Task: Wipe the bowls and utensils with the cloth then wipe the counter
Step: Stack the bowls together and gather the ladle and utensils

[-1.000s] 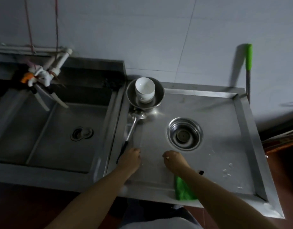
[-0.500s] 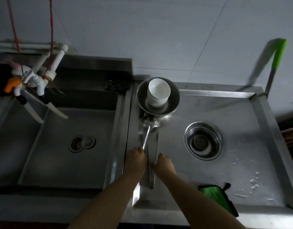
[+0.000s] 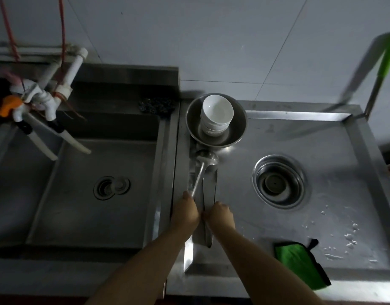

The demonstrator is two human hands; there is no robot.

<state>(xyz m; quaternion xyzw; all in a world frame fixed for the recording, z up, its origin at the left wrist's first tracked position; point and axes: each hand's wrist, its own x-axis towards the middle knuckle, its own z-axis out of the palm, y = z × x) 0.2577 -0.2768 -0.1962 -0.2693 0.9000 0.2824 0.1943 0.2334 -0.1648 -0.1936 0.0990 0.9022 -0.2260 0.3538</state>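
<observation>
Stacked white bowls (image 3: 217, 115) stand in a steel basin (image 3: 238, 130) at the back of the steel counter (image 3: 321, 146). Just in front lies a steel ladle (image 3: 206, 157), its handle running down into my left hand (image 3: 186, 211), which is closed around it. My right hand (image 3: 221, 216) has its fingers curled and touches the left hand; whether it grips anything is hidden. A dark, narrow strip runs between the hands; I cannot tell what it is. The green cloth (image 3: 299, 263) lies apart at the counter's front right.
A round drain hole (image 3: 278, 181) sits mid-counter, with water drops (image 3: 350, 236) toward the right edge. A deep sink (image 3: 101, 172) with taps (image 3: 42, 100) lies to the left, a dark scourer (image 3: 156, 104) on its back ledge. A green-handled tool (image 3: 385, 60) leans at the far right.
My right hand left the green cloth and moved left beside my left hand. My left hand closed on the ladle's handle. The view shifted left.
</observation>
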